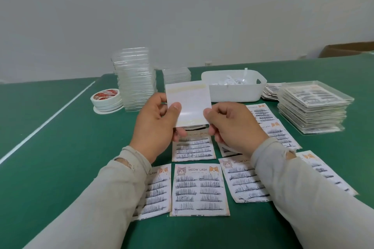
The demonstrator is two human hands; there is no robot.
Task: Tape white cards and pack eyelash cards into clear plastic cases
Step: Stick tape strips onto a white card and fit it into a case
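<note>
I hold a white card upright above the green table, with yellowish tape strips along its top and bottom edges. My left hand pinches its left side, thumb on the front. My right hand pinches its lower right corner. Several "MEOW LASH" eyelash cards lie flat on the table under and in front of my hands. A tall stack of empty clear plastic cases stands at the back left, with a shorter stack beside it. Packed cases are piled at the right.
Rolls of double-sided tape sit left of the tall case stack. A white plastic bin with peeled tape liners stands behind the card. A small pile of loose cards lies by the bin. A cardboard box is at the far right.
</note>
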